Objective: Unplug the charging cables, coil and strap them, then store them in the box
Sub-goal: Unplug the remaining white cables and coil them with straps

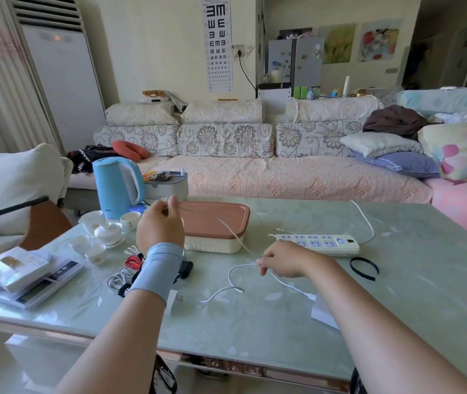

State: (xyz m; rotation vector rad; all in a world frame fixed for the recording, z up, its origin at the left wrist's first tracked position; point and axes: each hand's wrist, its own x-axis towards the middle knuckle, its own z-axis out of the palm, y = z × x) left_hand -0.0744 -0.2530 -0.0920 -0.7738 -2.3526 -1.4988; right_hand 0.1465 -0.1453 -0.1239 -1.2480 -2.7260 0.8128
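Holding thin white cable [229, 277] taut above table [397, 280], just in front of box [212, 220]: left hand [160, 228] pinching it high, right hand [282, 261] pinching it low. Probably handling light, limp, slippery; best gripping near the plug end while coiling.

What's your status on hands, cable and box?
Left hand and right hand both pinch white cable, uncoiled. Box lid on. Black strap lying beside power strip.
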